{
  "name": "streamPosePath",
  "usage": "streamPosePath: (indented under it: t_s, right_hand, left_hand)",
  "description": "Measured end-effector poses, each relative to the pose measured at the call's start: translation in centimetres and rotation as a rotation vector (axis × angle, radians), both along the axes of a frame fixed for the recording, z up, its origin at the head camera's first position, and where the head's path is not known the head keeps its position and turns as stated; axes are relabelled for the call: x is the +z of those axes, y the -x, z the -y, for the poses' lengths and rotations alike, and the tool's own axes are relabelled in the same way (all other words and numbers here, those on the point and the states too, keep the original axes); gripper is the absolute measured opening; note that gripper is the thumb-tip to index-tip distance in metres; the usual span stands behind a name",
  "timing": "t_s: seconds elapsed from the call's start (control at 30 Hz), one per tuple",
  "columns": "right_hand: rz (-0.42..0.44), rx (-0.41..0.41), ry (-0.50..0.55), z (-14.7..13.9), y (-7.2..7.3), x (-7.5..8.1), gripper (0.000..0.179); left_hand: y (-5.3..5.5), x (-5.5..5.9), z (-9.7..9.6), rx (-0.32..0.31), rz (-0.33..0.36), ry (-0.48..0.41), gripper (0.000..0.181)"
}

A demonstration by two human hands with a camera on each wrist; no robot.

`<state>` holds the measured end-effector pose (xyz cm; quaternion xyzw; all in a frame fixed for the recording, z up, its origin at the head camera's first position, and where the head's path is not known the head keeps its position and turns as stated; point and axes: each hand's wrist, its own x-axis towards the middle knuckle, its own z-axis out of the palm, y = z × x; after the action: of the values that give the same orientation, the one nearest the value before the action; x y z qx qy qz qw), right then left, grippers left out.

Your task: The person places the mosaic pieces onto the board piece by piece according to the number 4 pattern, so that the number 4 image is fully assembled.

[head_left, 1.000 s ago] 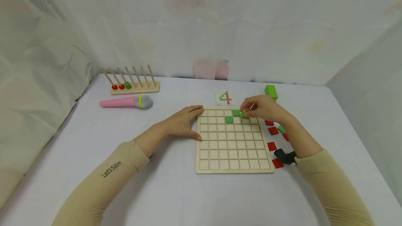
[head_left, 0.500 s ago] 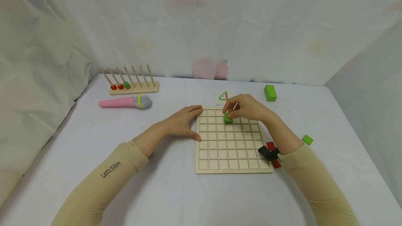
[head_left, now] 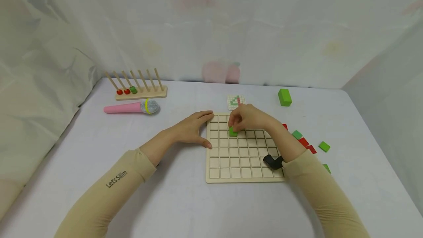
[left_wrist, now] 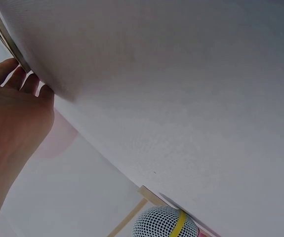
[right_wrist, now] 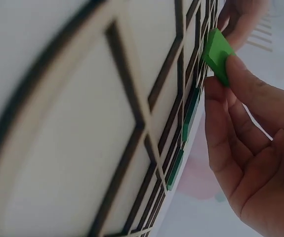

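My right hand (head_left: 251, 117) pinches a green square tile (head_left: 232, 132) between thumb and fingers over the upper left part of a wooden grid board (head_left: 230, 162). In the right wrist view that green tile (right_wrist: 218, 54) is tilted, close to the board's face. Beyond it, two darker green tiles (right_wrist: 190, 118) sit in cells of the grid; from the head they are hidden by the right hand. My left hand (head_left: 191, 129) rests at the board's left edge, thumb and fingers spread apart. A small pattern card (head_left: 235, 102), partly covered by the right hand, lies behind the board.
Loose red tiles (head_left: 303, 142) and green tiles (head_left: 324, 146) lie right of the board, some hidden under the right forearm. A green block (head_left: 284, 97) stands at the back right. At the back left are a pink microphone (head_left: 127, 107) and a wooden peg rack (head_left: 142, 93) with beads.
My right hand has moved left across the board with the green tile, from near the upper right to the upper left, and slightly toward me. My left hand stays at the edge.
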<state>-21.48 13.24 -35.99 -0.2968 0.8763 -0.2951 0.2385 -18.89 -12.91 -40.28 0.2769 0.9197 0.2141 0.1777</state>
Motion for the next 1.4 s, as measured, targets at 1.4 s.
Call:
streamPosePath:
  t_s: [1.4]
  right_hand:
    - [-0.069,0.037,-0.098,0.94,-0.47,-0.26,0.007]
  left_hand:
    - [0.03,-0.13,-0.01,0.002,-0.007,-0.009,0.120]
